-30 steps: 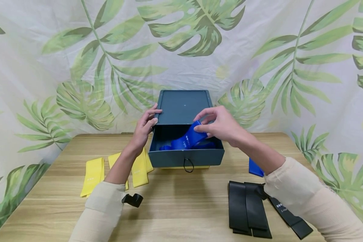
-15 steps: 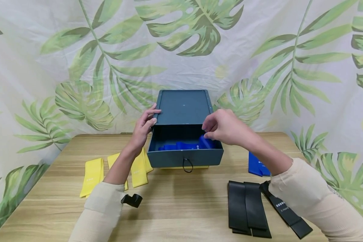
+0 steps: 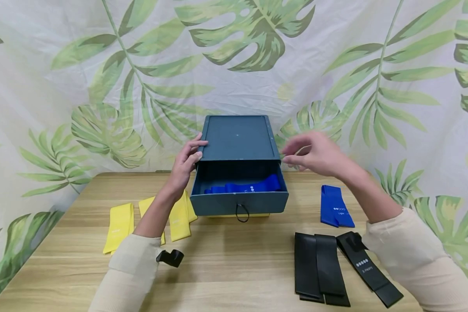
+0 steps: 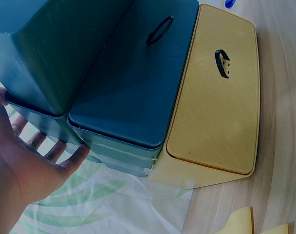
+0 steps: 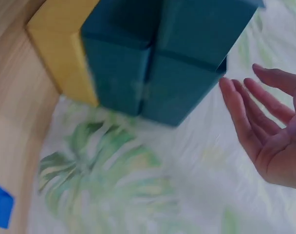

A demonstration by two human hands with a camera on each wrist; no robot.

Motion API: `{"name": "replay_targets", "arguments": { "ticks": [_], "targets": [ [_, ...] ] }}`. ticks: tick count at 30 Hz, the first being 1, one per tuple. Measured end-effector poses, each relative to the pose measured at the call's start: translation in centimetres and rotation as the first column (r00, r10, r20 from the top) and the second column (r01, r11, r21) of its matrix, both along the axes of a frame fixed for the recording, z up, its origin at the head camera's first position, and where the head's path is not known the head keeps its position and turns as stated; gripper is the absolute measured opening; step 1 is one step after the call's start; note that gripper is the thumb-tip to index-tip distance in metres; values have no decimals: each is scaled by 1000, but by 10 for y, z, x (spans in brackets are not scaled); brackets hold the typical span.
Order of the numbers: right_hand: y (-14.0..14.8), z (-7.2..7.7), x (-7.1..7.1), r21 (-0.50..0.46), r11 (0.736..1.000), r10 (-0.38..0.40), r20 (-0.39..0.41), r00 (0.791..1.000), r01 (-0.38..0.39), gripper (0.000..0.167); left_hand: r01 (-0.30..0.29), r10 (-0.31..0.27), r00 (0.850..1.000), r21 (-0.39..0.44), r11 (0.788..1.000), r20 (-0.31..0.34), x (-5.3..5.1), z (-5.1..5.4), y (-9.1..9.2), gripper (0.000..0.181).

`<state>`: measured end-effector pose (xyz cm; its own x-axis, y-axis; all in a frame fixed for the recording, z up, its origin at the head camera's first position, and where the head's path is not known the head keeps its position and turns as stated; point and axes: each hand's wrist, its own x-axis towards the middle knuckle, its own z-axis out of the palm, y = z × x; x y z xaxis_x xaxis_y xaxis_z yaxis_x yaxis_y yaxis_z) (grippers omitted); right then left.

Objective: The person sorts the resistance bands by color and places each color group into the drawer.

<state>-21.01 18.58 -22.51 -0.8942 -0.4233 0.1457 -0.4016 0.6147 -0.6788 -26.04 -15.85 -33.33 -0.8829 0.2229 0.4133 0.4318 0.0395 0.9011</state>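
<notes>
A dark teal drawer unit [image 3: 238, 138] stands at the table's back with its top drawer [image 3: 239, 203] pulled out. Inside the drawer lie blue bands [image 3: 253, 186]. The left hand [image 3: 183, 167] rests against the unit's left side near the top; in the left wrist view that hand [image 4: 36, 165] has its fingers spread along the casing. Off the unit's right side, the right hand [image 3: 316, 154] hangs in the air, holding nothing. The right wrist view shows this hand [image 5: 269, 122] with loosely bent fingers beside the teal corner [image 5: 196, 73].
Yellow bands [image 3: 118, 227] lie on the left of the table [image 3: 234, 268]. At right are a blue band [image 3: 335, 207] and several black bands [image 3: 321, 268]. A small black band [image 3: 170, 258] sits by the left sleeve. Below the teal drawers is a yellow drawer [image 4: 216, 92].
The right hand has let go of the blue band, which now lies in the drawer, and has moved right, out of the drawer. The left hand has stayed in place.
</notes>
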Motion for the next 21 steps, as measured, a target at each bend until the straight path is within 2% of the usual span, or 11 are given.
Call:
{"name": "replay_targets", "arguments": {
  "ticks": [3,7,14,17,21],
  "targets": [
    [19,-10,-9,-58,998,-3,31,1000,5,22,-1,1,1000,0,1000,4,0,0,0,44],
    [43,-32,-22,-127,992,0,99,995,13,27,-7,7,1000,1,1000,6,-1,0,0,44],
    [84,-91,-49,-132,984,-97,167,981,120,31,-10,10,1000,-3,1000,7,-1,0,0,45],
    [98,-113,-57,-103,981,-146,159,976,164,30,-9,9,1000,-6,1000,10,-1,0,0,45],
    [110,-133,-62,-51,979,-193,81,978,198,27,-8,8,1000,-3,1000,14,-1,0,0,45]
  ]
}}
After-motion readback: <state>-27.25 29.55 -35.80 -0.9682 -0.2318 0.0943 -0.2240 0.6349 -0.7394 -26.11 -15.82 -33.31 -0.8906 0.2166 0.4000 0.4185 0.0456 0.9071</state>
